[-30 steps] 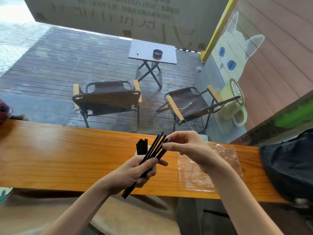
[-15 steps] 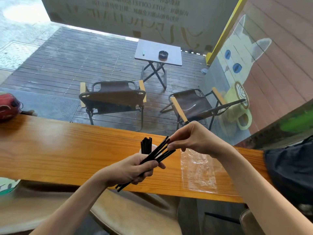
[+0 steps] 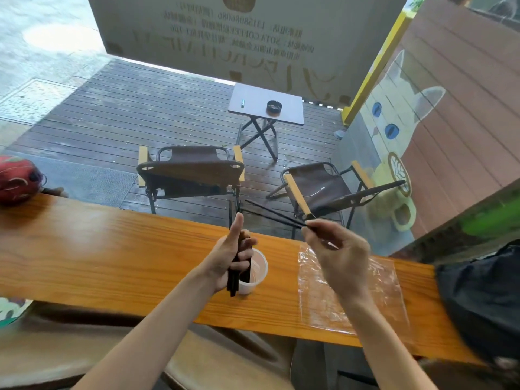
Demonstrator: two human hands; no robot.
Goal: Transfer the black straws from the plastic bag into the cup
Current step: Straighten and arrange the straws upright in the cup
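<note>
At centre frame the left hand (image 3: 229, 260) has swung its bundle of black straws (image 3: 237, 273) upright against the near side of the cup (image 3: 257, 270), fingers clenched around them. To its right, the right hand (image 3: 342, 257) has pulled a few straws (image 3: 274, 215) away and pinches them aloft, pointing up-left. The plastic bag (image 3: 365, 299) lies flat and seemingly empty on the tabletop (image 3: 98, 257), so only dropping both handfuls in likely remains.

Clear plastic cup (image 3: 257, 270) stands on long wooden counter (image 3: 112, 254); flat transparent plastic bag (image 3: 365, 299) lies to its right; dark fabric bag (image 3: 484, 299) rests farther right, at the counter's end.
</note>
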